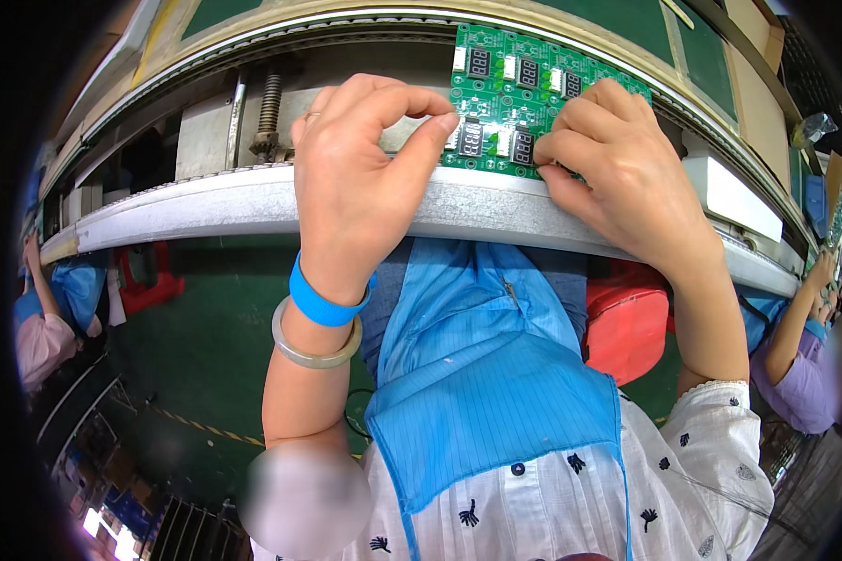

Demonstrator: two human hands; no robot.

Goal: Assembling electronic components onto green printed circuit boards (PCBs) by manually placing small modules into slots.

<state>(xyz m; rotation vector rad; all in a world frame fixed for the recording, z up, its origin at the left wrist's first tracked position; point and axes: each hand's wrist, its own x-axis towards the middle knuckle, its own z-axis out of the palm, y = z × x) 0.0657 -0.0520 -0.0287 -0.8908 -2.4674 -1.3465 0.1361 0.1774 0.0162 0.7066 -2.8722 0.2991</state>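
Note:
A green circuit board panel lies across the rails in front of me, bearing several digit displays and white connectors. At the board's left edge, my left hand is closed, thumb and forefinger tips brought together beside a near-row display. Whatever they pinch is too small to make out. My right hand bends over the board's right part. Its fingertips are drawn together at the right side of another near-row display, and they hide what is between them.
A metal rail runs along the near side of the conveyor, with a threaded screw behind it at left. A white box sits right of my right hand. Below is a red stool. Co-workers are at far left and at right.

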